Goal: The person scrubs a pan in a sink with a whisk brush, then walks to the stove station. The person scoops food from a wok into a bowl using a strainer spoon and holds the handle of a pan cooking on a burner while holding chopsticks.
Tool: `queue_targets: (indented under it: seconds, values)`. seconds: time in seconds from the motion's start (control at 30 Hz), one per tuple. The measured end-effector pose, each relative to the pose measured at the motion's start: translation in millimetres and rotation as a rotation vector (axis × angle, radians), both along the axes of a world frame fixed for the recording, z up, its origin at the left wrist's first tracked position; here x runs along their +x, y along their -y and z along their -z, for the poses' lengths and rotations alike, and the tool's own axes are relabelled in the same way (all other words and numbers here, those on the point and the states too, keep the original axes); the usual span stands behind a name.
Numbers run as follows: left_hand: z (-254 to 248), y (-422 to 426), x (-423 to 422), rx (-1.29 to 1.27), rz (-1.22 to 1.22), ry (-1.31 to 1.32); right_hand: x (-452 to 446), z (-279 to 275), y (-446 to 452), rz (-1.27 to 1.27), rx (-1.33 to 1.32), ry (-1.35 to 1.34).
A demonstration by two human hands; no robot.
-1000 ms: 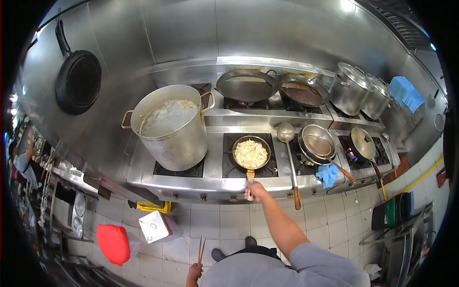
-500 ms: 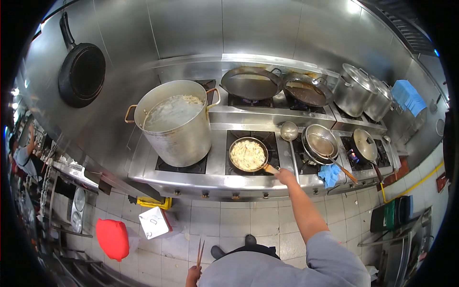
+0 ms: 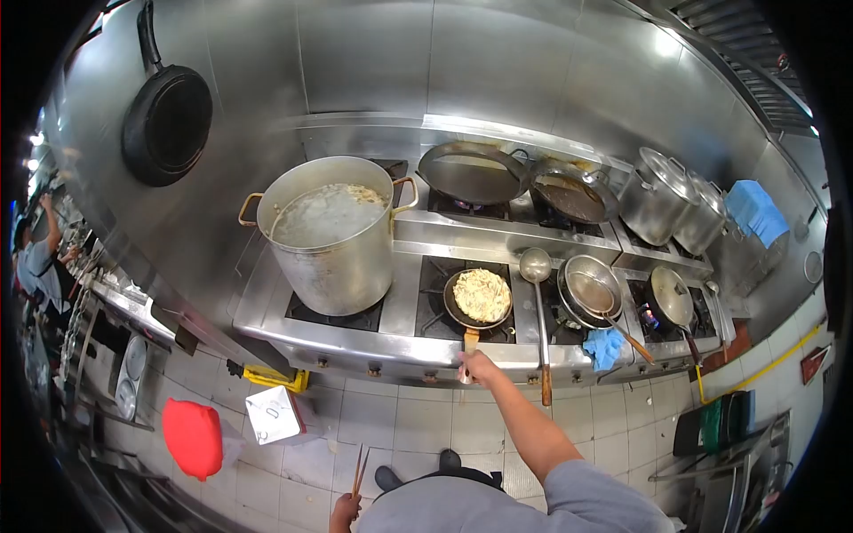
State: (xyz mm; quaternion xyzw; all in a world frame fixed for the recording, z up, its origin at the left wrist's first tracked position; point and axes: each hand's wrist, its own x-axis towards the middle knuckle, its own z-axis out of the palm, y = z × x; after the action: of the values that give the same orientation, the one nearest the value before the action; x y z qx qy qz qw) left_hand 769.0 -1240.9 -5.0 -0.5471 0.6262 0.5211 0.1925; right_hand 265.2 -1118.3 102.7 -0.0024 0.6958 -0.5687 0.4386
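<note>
My right hand [image 3: 480, 367] is closed round the handle of a small frying pan [image 3: 451, 311] at the front burner. A round, pale yellow, omelette-like piece of food [image 3: 482, 295] sits toward the far right side of the pan and covers part of its rim. Low in the view, beside my body, my left hand [image 3: 346, 507] grips a pair of long chopsticks [image 3: 360, 471], tips pointing up and away from the pan. A ladle [image 3: 536, 265] lies to the right of the pan, its wooden handle reaching past the stove's front edge.
Left of the pan stands a large pot [image 3: 330, 280] of cloudy liquid. Two woks [image 3: 473, 185] are on the back burners, with lidded pots [image 3: 657, 200] farther right. A strainer over a bowl [image 3: 591, 289] and a blue cloth [image 3: 604, 349] lie nearby. A red stool [image 3: 192, 440] is behind left.
The pan's handle has swung from lower right to nearly straight toward me, my right hand moving left with it. The food has shifted toward the pan's far right. My left hand still holds the chopsticks.
</note>
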Motion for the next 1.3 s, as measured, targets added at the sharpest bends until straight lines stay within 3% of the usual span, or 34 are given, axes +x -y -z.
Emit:
queue_targets:
  seconds: [0.23,0.3,0.43,0.5,0.57,0.6,0.67,0.8,0.87,0.9,0.93,0.97,1.03,1.1,1.17,1.3]
  values:
    - [19,2,13,0.018,-0.061,-0.046,-7,12,-10,0.185,0.024,-0.136]
    - [20,3,12,0.021,-0.068,-0.039,-10,-3,-13,-0.01,0.011,-0.016]
    - [15,3,16,0.02,-0.075,-0.021,-49,-10,-55,-0.065,0.172,0.018]
    - [10,4,15,0.021,-0.068,-0.026,-94,26,-75,-0.293,0.475,-0.276]
    - [8,3,15,-0.016,-0.004,-0.014,-110,-2,-82,-0.489,0.826,-0.537]
    - [10,3,17,-0.016,-0.005,-0.014,-109,-7,-87,-0.49,0.826,-0.538]
    - [13,3,18,0.005,-0.041,-0.037,-106,-14,-94,-0.227,1.065,-0.953]
    - [26,4,21,0.023,-0.09,-0.065,-91,-17,-80,-0.062,1.058,-0.96]
    - [16,2,15,0.014,-0.059,-0.02,-81,3,-64,-0.094,0.902,-0.875]
    - [7,1,11,0.015,-0.055,-0.022,-90,58,-54,-0.156,0.825,-0.976]
    - [-1,-1,7,0.003,-0.029,-0.015,-73,57,-41,-0.097,0.58,-0.693]
    - [-5,-2,5,-0.011,-0.004,-0.008,-40,33,-25,0.015,0.155,-0.325]
    - [-2,-5,3,-0.009,-0.01,-0.028,-1,3,-2,0.048,0.038,-0.029]
    - [0,-3,2,-0.011,-0.012,-0.046,11,-14,1,0.034,0.09,-0.036]
    - [0,-2,0,-0.004,-0.001,-0.035,-10,11,-6,0.091,0.053,-0.085]
    - [5,3,2,-0.011,0.013,-0.047,-8,9,5,0.214,0.059,-0.134]
